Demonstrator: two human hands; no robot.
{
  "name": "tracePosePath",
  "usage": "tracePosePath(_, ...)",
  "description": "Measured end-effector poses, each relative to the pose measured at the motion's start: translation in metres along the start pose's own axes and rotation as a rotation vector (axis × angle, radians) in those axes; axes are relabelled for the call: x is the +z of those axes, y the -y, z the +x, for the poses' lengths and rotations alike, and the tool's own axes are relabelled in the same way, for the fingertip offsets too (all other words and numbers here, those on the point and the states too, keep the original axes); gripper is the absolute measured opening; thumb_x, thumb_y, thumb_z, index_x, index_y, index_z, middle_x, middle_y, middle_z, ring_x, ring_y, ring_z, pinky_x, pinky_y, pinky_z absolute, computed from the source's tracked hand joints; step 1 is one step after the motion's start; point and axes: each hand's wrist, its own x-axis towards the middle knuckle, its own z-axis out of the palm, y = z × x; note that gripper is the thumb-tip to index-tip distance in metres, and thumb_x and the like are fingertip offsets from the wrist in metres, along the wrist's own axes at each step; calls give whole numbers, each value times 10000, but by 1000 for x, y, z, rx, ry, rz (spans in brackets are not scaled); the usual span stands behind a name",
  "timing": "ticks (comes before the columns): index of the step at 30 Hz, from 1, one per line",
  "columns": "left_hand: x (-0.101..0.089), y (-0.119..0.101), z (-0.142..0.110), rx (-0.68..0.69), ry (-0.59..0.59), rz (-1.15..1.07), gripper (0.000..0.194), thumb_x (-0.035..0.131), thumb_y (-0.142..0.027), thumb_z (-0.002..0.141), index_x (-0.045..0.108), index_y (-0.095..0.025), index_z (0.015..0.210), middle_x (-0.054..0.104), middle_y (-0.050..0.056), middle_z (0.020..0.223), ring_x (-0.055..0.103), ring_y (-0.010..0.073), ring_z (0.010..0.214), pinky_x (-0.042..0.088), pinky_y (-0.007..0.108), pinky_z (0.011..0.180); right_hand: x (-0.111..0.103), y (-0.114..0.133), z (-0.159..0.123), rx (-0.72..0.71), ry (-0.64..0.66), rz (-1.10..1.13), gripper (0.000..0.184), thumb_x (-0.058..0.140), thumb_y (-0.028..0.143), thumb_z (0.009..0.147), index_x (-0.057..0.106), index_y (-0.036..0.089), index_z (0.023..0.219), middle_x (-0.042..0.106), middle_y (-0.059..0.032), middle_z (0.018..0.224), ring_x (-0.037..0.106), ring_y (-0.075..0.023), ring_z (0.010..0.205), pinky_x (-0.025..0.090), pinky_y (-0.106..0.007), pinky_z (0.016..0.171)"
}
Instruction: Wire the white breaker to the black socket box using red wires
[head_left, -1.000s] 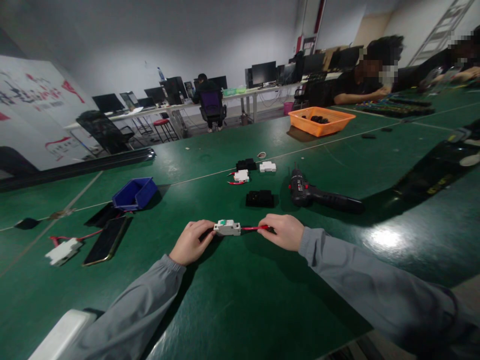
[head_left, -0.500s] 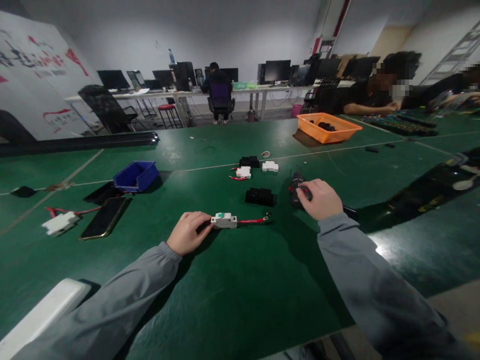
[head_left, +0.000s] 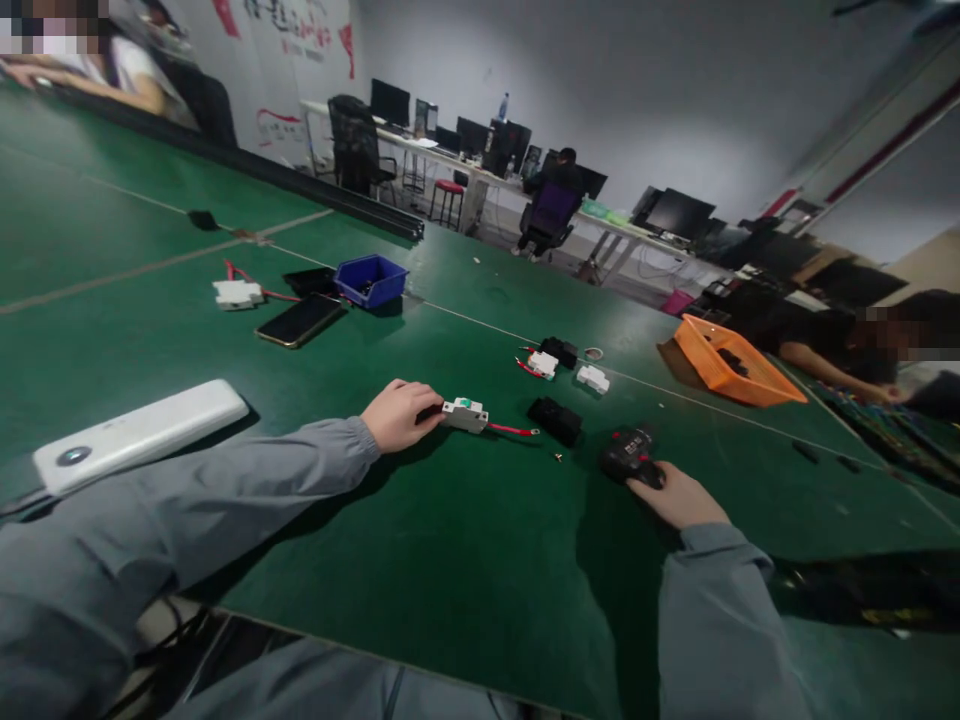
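Observation:
My left hand (head_left: 399, 414) is closed on the end of a small white circuit breaker (head_left: 465, 414) that lies on the green table (head_left: 465, 560). A red wire (head_left: 512, 430) runs out of the breaker to the right. My right hand (head_left: 673, 496) is wrapped round the handle of a black electric screwdriver (head_left: 628, 455) that rests on the table. A black block (head_left: 556, 418) lies between the breaker and the screwdriver, with a tiny screw (head_left: 559, 457) beside it.
Further white and black breakers (head_left: 559, 360) lie behind. A blue bin (head_left: 370, 279), a phone (head_left: 300, 320) and a wired breaker (head_left: 237, 293) are at left, a white device (head_left: 139, 432) near my left sleeve, an orange tray (head_left: 731, 362) at right. Other people sit at the table.
My right hand let go of the red wire, went right to the screwdriver and gripped it. My left hand stayed on the breaker. My head turned and tilted left.

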Motion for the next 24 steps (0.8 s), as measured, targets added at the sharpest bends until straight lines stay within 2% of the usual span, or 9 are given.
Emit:
tracePosePath(4, 0, 2, -1, -10, -2, -20, 219, 510, -369, 925, 647, -223, 1015, 689, 37, 958, 627, 187, 901, 363, 346, 797, 1, 8, 10, 58, 84, 142, 650, 664, 596, 745, 637, 59, 1109, 709, -198, 1031, 687, -319, 935, 508, -397, 833)
tracePosePath(8, 1, 3, 0, -9, 2, -47, 233, 505, -384, 927, 644, -225, 1025, 687, 36, 972, 627, 185, 910, 361, 338, 790, -6, 13, 5, 104, 116, 290, 509, 691, 569, 706, 665, 128, 959, 735, -146, 952, 696, -308, 909, 507, -403, 859)
tracePosePath(11, 0, 5, 0, -10, 11, -71, 245, 499, -396, 929, 645, -227, 1030, 686, 36, 974, 627, 186, 919, 363, 335, 792, -14, 16, -3, 150, 114, 424, 454, 707, 559, 672, 658, 170, 900, 743, -103, 867, 700, -297, 856, 517, -394, 823)
tracePosePath(13, 0, 5, 0, -13, 15, -83, 247, 498, -401, 929, 644, -227, 1028, 685, 34, 969, 627, 186, 920, 365, 337, 800, -18, 20, -10, 192, 72, 544, 466, 727, 543, 639, 640, 174, 910, 728, -82, 809, 690, -287, 786, 525, -383, 746)
tracePosePath(16, -1, 5, 0, -17, 20, -94, 246, 500, -402, 929, 641, -225, 1024, 683, 33, 965, 626, 187, 925, 364, 341, 809, -22, 34, -22, 194, -83, 787, 489, 761, 500, 597, 611, 188, 943, 693, -60, 803, 655, -263, 737, 516, -356, 660)
tracePosePath(18, -1, 4, 0, -17, 21, -104, 243, 502, -401, 928, 642, -226, 1022, 682, 32, 966, 625, 188, 929, 363, 343, 813, -25, 46, -34, 124, -179, 996, 496, 772, 481, 591, 606, 204, 966, 674, -60, 872, 635, -248, 761, 514, -346, 666)
tracePosePath(20, -1, 4, 1, -20, 15, -118, 240, 507, -403, 923, 646, -229, 1013, 681, 31, 962, 624, 188, 929, 361, 345, 818, -26, 60, -50, 5, -179, 1228, 504, 758, 502, 621, 604, 222, 1010, 645, -64, 950, 610, -228, 762, 512, -349, 677)
tracePosePath(22, 0, 5, 1, -24, 5, -130, 237, 511, -403, 919, 648, -231, 1005, 680, 31, 954, 622, 187, 924, 360, 347, 826, -24, 74, -70, -192, -13, 1401, 498, 670, 576, 713, 612, 242, 1078, 605, -71, 994, 568, -205, 722, 500, -360, 665)
tracePosePath(24, 0, 5, 1, -22, 3, -138, 232, 510, -401, 920, 646, -232, 1002, 678, 29, 952, 621, 186, 923, 360, 349, 836, -19, 87, -90, -371, 202, 1486, 564, 547, 683, 757, 639, 240, 1094, 568, -80, 939, 495, -190, 635, 472, -368, 605)
